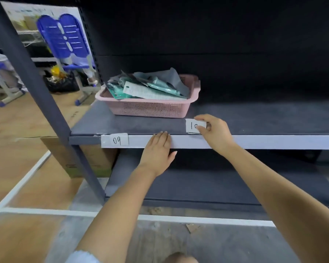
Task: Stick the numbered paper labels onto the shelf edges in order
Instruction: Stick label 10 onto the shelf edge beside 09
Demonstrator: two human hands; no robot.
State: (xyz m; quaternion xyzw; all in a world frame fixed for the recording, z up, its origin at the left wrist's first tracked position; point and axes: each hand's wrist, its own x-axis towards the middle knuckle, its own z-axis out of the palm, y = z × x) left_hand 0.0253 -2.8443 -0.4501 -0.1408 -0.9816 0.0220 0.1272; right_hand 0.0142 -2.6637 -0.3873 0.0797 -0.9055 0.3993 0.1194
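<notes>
The shelf edge (254,142) is a pale grey strip running along the front of the dark shelf board, from the upright post at the left off to the right. Label 09 (117,140) is a small white paper rectangle with "09" handwritten in dark ink; it lies flat on the edge at its left end, just beside the post, under a clear shiny film. Label 10 (194,126) is a like white slip, its "1" clear and the second digit half covered by fingers. It sits further right, above the strip at the board's front lip, slightly tilted, apparently on top of more slips.
</notes>
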